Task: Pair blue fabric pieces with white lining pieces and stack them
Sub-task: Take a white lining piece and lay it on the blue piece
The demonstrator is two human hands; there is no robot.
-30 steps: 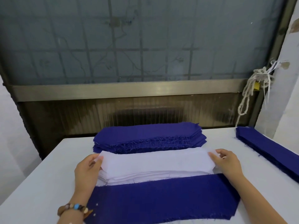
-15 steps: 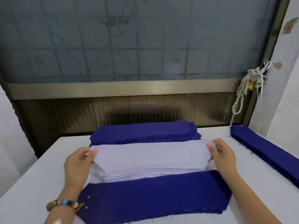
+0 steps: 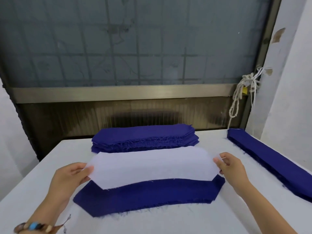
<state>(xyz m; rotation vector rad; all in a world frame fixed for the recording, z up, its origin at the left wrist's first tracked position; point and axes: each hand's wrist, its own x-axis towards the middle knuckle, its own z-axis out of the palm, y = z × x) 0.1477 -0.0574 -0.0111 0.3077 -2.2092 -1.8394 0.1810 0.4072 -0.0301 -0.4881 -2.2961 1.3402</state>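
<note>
Over the far edge of the blue piece (image 3: 148, 198), a white lining (image 3: 152, 166) is held stretched flat. It is pinched at its left end by the left grip (image 3: 67, 181) and at its right end by the right grip (image 3: 231, 168), so both grips are closed on the lining. The blue piece lies flat on the counter (image 3: 185, 222), and only its far strip is covered by the lining. Beyond the blue piece a blue stack (image 3: 145, 137) is seen, and well to the right of it a long side stack (image 3: 270, 164) lies along the counter's edge. The step in hand is judged to be the pairing itself, with the lining being carried onto the blue piece. The next move calls for the lining to be brought nearer and lowered so that its angled ends and long edges match those of the blue piece. It should be kept taut so that no fold is trapped before release. Compared with half a second ago, the lining has been lifted clear of the white pile beyond the blue piece and drawn nearer, and that pile is now hidden behind it.
</note>
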